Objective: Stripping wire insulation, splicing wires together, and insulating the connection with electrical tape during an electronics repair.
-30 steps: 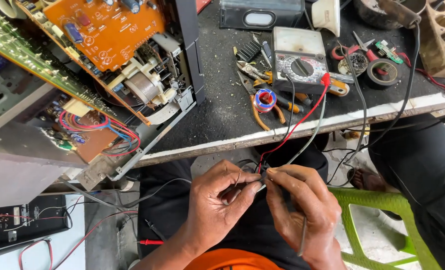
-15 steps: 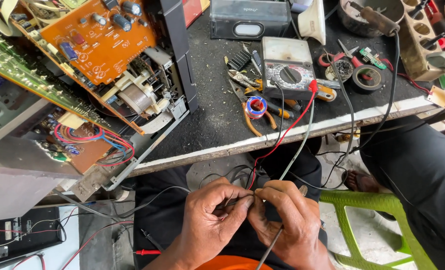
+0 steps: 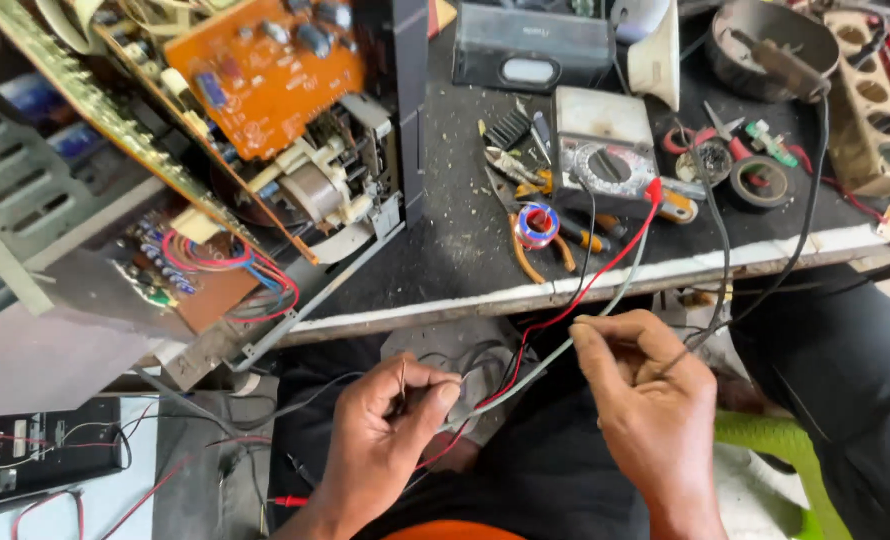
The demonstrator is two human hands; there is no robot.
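My left hand (image 3: 390, 430) is closed around the ends of thin wires below the bench edge, pinching them between thumb and fingers. A short way to the right, my right hand (image 3: 645, 395) pinches a grey wire (image 3: 525, 375) that stretches between the two hands. A red lead (image 3: 605, 265) and a black lead (image 3: 587, 240) run from the multimeter (image 3: 600, 150) on the bench down toward my left hand. Both hands hover over my lap, apart from each other.
An opened electronics chassis with an orange circuit board (image 3: 265, 70) fills the bench's left. Pliers, a solder spool (image 3: 536, 224), tape rolls (image 3: 760, 182) and small tools lie near the meter. A black box (image 3: 25, 455) with wires sits lower left; a green plastic chair (image 3: 775, 440) stands right.
My hands were pressed together around the wires; now they have drawn apart, the right hand pulling the grey wire up and to the right. The view also shifted slightly.
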